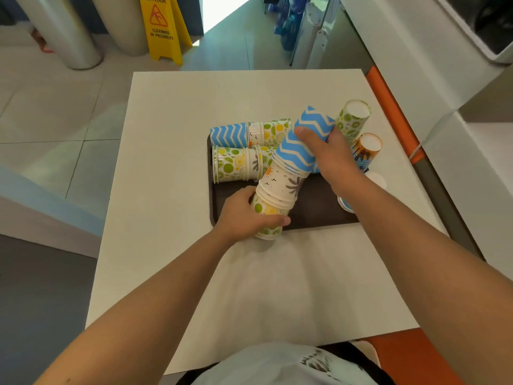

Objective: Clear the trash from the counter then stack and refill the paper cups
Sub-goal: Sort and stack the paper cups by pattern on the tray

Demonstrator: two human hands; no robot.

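Both arms are reaching forward over the desk (172, 190). Left hand (247, 215) is gripping the lower end of a tilted stack of paper cups (288, 173); right hand (324, 151) is clasping its blue zigzag upper end, above the dark tray (319, 207) near the desk's far right corner.

Public eatery or café: yellow wet-floor sign (163, 26) on tiled floor (55, 107), white counter (172, 190), serving tray (319, 207), printed paper cups (230, 162).
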